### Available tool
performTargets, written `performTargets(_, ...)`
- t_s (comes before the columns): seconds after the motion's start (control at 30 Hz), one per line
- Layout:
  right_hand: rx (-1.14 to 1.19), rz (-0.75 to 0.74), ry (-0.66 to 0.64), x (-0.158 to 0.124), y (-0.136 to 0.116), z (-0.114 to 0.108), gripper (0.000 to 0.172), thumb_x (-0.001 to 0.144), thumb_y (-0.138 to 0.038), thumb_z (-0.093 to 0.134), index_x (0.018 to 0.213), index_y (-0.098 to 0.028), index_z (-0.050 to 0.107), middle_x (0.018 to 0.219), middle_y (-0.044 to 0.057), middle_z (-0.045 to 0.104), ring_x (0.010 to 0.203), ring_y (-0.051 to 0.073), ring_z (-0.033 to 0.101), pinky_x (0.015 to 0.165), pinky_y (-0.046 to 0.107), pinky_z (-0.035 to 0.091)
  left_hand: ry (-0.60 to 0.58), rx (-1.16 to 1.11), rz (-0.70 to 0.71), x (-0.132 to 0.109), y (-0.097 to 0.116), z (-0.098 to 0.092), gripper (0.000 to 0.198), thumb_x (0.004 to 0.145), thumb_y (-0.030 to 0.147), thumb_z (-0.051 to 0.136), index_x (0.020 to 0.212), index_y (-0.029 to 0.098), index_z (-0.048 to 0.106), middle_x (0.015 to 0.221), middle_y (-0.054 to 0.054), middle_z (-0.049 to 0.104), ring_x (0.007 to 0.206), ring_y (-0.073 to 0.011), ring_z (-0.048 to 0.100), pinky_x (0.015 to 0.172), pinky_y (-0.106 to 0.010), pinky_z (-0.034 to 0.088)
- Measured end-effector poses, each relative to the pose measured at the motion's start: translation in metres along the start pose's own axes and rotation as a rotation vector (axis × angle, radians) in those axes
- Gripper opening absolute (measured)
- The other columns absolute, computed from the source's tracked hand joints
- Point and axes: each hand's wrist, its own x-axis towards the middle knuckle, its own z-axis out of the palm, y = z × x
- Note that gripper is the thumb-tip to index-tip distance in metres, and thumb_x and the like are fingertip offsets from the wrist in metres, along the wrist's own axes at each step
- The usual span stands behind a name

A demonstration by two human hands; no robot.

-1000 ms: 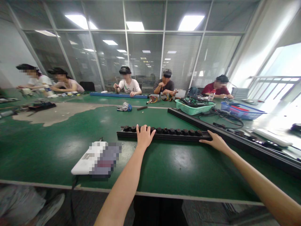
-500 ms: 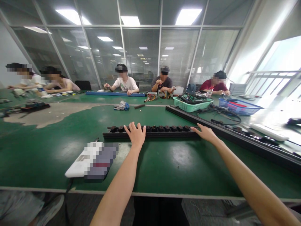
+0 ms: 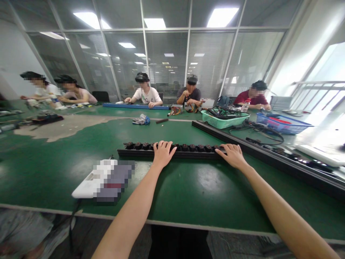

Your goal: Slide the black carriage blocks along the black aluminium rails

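A long black bar (image 3: pixel 194 155) lies crosswise on the green table, with a row of several round black parts (image 3: pixel 184 147) standing along its top. My left hand (image 3: pixel 163 155) is on the bar's middle, fingers curled over the row and thumb to the right. At the bar's right end, my right hand (image 3: pixel 234 156) grips it with the fingers over the far side and the thumb in front. The right tip of the bar is hidden under that hand.
A white device with a dark pixelated panel (image 3: pixel 94 180) lies front left, a cable hanging off the table edge. A longer black rail (image 3: pixel 258 154) runs diagonally at right. Beyond stand a green basket (image 3: pixel 225 121), a blue basket (image 3: pixel 285 124) and a cloth bundle (image 3: pixel 141 119). Several co-workers sit opposite.
My left hand has slid right along the bar, its spread fingers now curled over the row. My right hand has closed around the right end. The view has shifted slightly.
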Motion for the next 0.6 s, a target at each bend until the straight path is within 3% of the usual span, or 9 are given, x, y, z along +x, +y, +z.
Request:
performTargets(0.2, -0.011, 0.122, -0.049, -0.011, -0.010, -0.012, 0.075, 0.096, -0.079, 0.027, 0.134, -0.025, 0.063, 0.139, 0.013, 0.061, 0.134, 0.039, 0.046, 0.118, 0.069, 0.026, -0.021, 0.008, -0.005, -0.001, 0.005, -0.002, 0.042, 0.105, 0.054, 0.046, 0.129, 0.025, 0.064, 0.127, -0.012, 0.070, 0.129, -0.0329, 0.050, 0.114, -0.056, 0.030)
performTargets(0.37, -0.048, 0.188, -0.093, -0.020, -0.020, -0.021, 0.080, 0.096, -0.079, 0.027, 0.150, -0.027, 0.053, 0.153, 0.014, 0.051, 0.139, 0.044, 0.040, 0.117, 0.077, 0.019, -0.034, 0.017, -0.009, 0.000, 0.007, -0.003, 0.042, 0.104, 0.055, 0.047, 0.129, 0.025, 0.064, 0.131, -0.013, 0.068, 0.129, -0.0334, 0.049, 0.115, -0.055, 0.029)
performTargets(0.5, 0.024, 0.226, -0.075, -0.022, -0.029, -0.019, 0.086, 0.095, -0.081, 0.025, 0.159, -0.026, 0.041, 0.157, 0.015, 0.048, 0.144, 0.044, 0.034, 0.116, 0.078, 0.020, -0.036, 0.020, -0.021, 0.001, 0.006, -0.001, 0.043, 0.104, 0.056, 0.047, 0.129, 0.025, 0.064, 0.132, -0.013, 0.067, 0.130, -0.0337, 0.049, 0.115, -0.056, 0.029)
performTargets(0.6, 0.093, 0.232, -0.047, -0.020, -0.032, -0.013, 0.086, 0.094, -0.082, 0.025, 0.159, -0.027, 0.041, 0.158, 0.014, 0.047, 0.145, 0.045, 0.032, 0.114, 0.076, 0.026, -0.027, 0.031, -0.023, 0.001, 0.006, 0.002, 0.044, 0.104, 0.056, 0.047, 0.129, 0.025, 0.064, 0.131, -0.014, 0.068, 0.131, -0.0342, 0.049, 0.115, -0.056, 0.029)
